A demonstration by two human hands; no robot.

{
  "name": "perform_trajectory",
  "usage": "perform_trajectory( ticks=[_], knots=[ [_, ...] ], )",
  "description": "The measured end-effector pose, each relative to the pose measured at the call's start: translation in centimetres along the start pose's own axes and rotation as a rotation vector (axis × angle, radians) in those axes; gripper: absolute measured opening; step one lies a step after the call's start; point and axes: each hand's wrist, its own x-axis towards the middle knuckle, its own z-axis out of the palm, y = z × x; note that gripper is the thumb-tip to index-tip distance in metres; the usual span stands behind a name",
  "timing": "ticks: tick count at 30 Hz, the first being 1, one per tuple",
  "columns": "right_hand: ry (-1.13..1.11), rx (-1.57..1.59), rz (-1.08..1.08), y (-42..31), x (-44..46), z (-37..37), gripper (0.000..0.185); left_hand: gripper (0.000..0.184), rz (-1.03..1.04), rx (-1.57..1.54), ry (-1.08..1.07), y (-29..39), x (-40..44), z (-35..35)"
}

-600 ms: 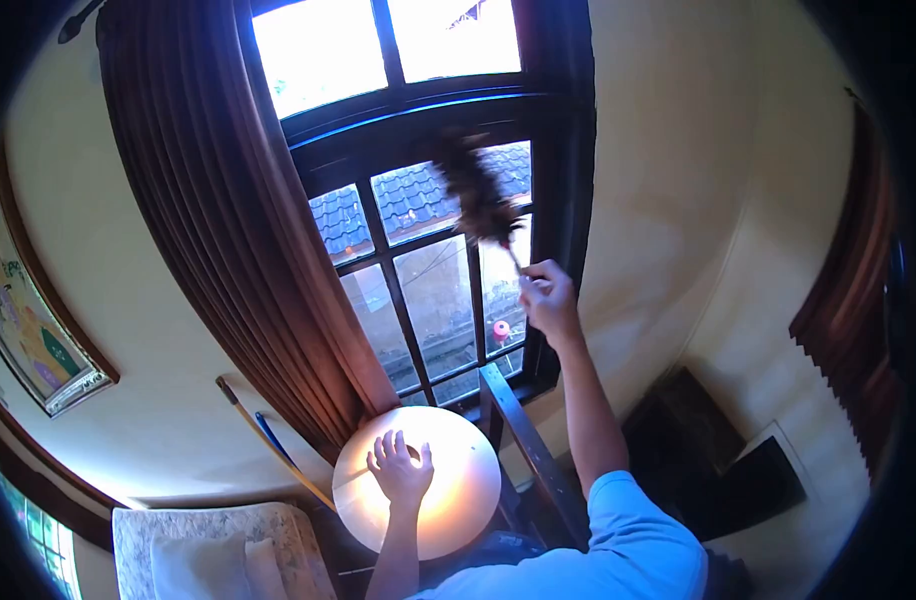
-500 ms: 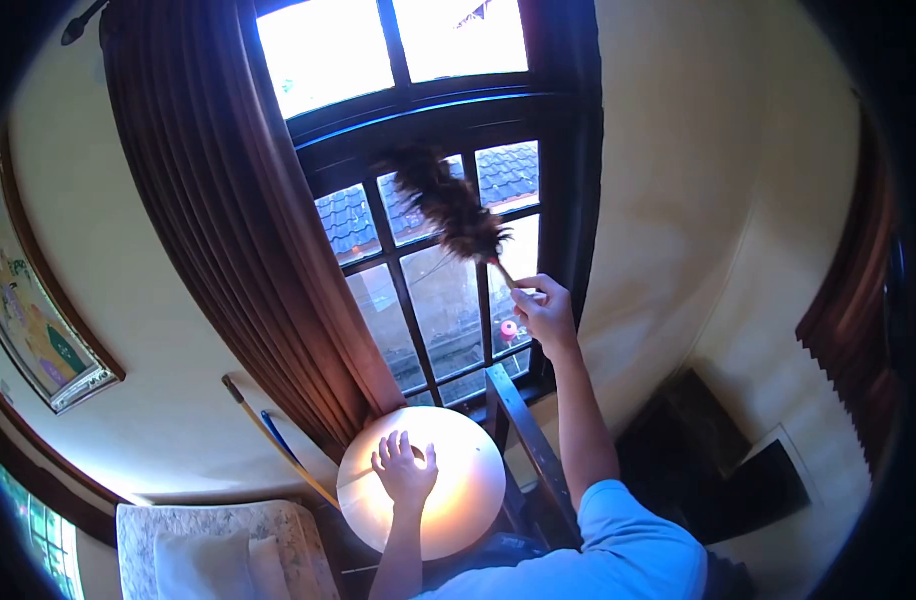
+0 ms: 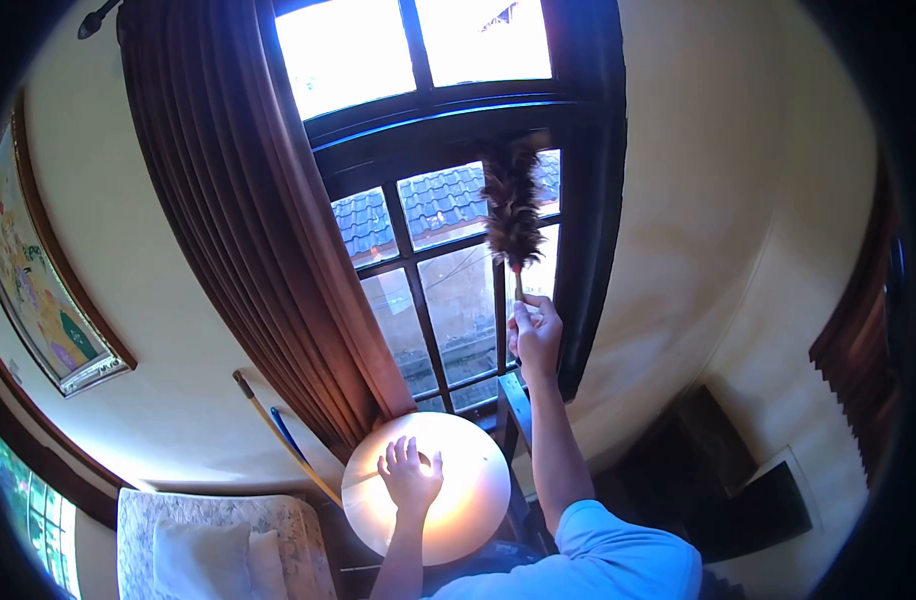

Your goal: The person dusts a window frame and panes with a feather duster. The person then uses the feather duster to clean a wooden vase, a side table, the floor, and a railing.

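Note:
My right hand is closed around the short handle of a brown feather duster. The duster points upward, its feathers in front of the right-hand panes and dark frame of the window; whether they touch it I cannot tell. Below, my left hand rests with spread fingers on top of a glowing, round white lampshade, near the opening at its centre. Part of that opening is hidden by the hand.
A long brown curtain hangs left of the window. A yellow-handled pole leans by the lamp. A patterned mattress with white pillows lies lower left. A framed picture hangs on the left wall. A ladder-like dark frame stands beside the lamp.
My right hand has swung the feather duster rightward across the window, from a left-leaning tilt to nearly upright. My left hand stays on the lampshade. The view has shifted slightly.

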Motion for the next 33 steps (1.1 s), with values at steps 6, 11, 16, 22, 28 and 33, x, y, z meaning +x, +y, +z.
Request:
perform_trajectory(
  ticks=[6, 11, 16, 22, 28, 33],
  knots=[
    [-0.106, -0.068, 0.054, -0.4, 0.6, -0.5, 0.012, 0.059, -0.008, -0.003, 0.003, -0.2, 0.2, 0.1],
    [-0.139, 0.010, 0.111, -1.2, 0.8, -0.5, 0.012, 0.059, -0.005, 0.004, 0.011, -0.1, 0.2, 0.2],
    [-0.071, -0.003, 0.089, -0.9, 1.2, -1.2, 0.012, 0.059, 0.010, 0.024, 0.026, -0.2, 0.3, 0.3],
    [-0.284, -0.090, 0.125, 0.5, 1.0, -2.1, 0.016, 0.059, 0.018, 0.027, 0.029, -0.1, 0.3, 0.4],
    [-0.062, -0.016, 0.080, 0.7, 0.8, -2.3, 0.018, 0.059, 0.016, 0.036, 0.024, -0.2, 0.1, 0.4],
    [-0.327, -0.110, 0.183, 0.5, -0.2, -3.1, 0.019, 0.060, 0.000, 0.015, 0.018, -0.1, 0.3, 0.4]
  ],
)
